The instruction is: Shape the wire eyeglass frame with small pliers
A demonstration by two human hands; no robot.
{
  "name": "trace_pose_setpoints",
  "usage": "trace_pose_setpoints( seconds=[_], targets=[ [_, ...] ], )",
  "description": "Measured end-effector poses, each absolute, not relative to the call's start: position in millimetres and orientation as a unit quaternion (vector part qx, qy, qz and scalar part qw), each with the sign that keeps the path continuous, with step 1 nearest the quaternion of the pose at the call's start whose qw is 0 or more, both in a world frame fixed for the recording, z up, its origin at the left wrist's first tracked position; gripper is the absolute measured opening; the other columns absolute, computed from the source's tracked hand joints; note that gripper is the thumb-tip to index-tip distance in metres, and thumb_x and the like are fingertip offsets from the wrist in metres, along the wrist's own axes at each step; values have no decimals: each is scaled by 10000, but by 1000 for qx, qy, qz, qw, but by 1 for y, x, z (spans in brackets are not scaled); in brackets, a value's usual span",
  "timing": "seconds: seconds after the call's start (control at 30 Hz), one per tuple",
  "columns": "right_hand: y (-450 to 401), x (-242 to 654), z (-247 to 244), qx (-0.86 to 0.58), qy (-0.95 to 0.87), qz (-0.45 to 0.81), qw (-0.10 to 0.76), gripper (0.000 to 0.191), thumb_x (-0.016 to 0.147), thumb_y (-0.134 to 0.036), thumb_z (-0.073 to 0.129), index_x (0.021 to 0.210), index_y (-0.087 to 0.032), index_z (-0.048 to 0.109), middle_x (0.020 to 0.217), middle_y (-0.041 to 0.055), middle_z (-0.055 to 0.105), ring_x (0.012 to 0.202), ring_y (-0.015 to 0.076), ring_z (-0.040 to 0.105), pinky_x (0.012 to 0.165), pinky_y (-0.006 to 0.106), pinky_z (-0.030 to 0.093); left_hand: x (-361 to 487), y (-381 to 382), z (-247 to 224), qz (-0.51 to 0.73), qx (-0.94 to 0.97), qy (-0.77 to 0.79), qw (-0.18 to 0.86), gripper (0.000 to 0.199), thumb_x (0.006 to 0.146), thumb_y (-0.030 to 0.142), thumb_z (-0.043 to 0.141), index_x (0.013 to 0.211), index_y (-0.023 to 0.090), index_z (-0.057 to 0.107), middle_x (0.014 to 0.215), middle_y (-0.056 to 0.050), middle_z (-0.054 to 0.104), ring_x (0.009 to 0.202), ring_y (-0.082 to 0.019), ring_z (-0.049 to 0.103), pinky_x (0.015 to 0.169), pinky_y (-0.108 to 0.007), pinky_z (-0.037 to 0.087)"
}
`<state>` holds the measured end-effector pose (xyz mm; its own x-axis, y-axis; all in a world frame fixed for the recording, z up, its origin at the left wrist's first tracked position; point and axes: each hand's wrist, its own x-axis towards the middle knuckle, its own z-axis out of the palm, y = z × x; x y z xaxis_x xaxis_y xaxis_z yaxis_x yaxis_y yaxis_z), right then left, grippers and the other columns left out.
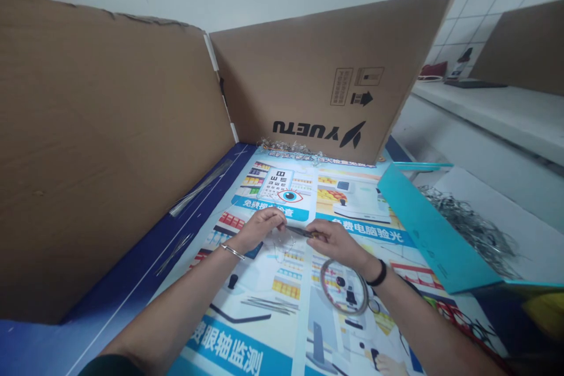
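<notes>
Near the middle of the printed sheet, my left hand (263, 228) is closed with fingertips pinched on a thin wire piece, whose fine loops hang just below the fingers. My right hand (337, 241) is wrapped round the handle of small pliers (300, 231). The pliers' tip points left and meets the left fingertips. Below my right hand lies a coil of wire (324, 288) on the sheet. Several short straight wires (271, 305) rest on the sheet below my left hand.
Cardboard panels (106, 117) stand at the left and back (282, 82). Long wire strips (200, 189) lie at the left. Wire bits (286, 145) line the back panel. A turquoise-edged box (434, 226) at the right holds tangled wires (469, 229).
</notes>
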<state>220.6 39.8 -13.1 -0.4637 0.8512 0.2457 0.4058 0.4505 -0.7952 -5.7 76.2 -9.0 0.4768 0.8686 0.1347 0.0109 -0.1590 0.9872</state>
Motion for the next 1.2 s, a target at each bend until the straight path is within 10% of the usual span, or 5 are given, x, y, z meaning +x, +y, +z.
trace_pose_setpoints(
  seconds=[1.2],
  targets=[
    [40, 222, -10, -378, -703, 517, 309, 306, 763, -453, 586, 874, -169, 611, 785, 11, 571, 677, 122, 483, 618, 244, 397, -6, 76, -10, 400, 575, 283, 655, 310, 773, 432, 596, 701, 131, 594, 638, -23, 559, 611, -102, 497, 601, -221, 362]
  ],
)
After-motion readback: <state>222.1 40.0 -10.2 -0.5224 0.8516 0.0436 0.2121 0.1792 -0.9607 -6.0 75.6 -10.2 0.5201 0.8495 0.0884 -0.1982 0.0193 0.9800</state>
